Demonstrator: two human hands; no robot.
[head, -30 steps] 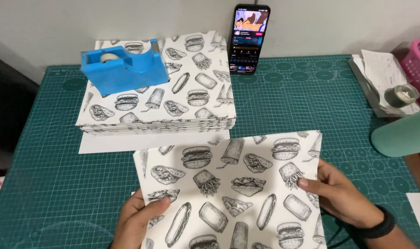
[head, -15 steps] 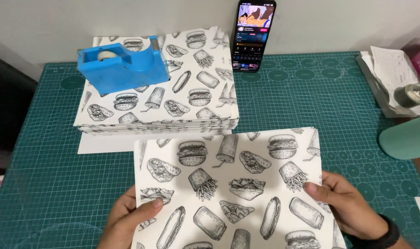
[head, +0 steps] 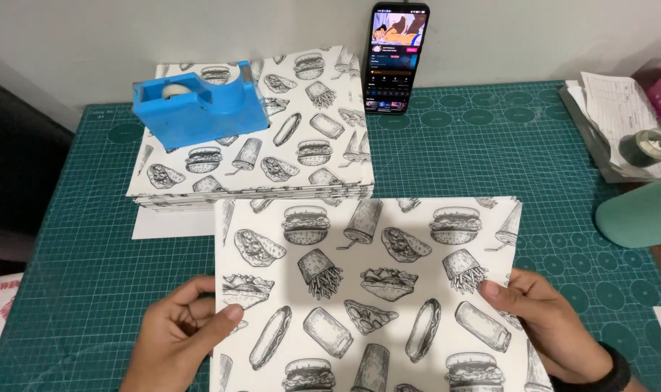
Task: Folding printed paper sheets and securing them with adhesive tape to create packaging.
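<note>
A sheet of white paper printed with black fast-food drawings [head: 374,290] lies flat on the green cutting mat [head: 475,145] that covers the desk, at the near middle of the view, its near edge running out of frame. The left hand [head: 178,337] has its grip closed on the sheet's left edge, thumb on top of the paper and the other fingers curled beneath it. The right hand [head: 552,327], with a dark band at the wrist, holds the right edge the same way, thumb pressed on the printed side and fingers tucked behind the paper.

Just beyond the sheet, to the far left, stands a stack of the same printed paper [head: 287,145], and a blue tape dispenser [head: 200,105] sits on the stack's far left corner. A plain white sheet [head: 167,223] pokes out from under the stack's near left side. A phone [head: 396,58] with a lit screen leans upright against the far wall. At the right edge lie some papers with a roll of tape [head: 646,147] on them, and nearer, a pale green cylinder [head: 639,214].
</note>
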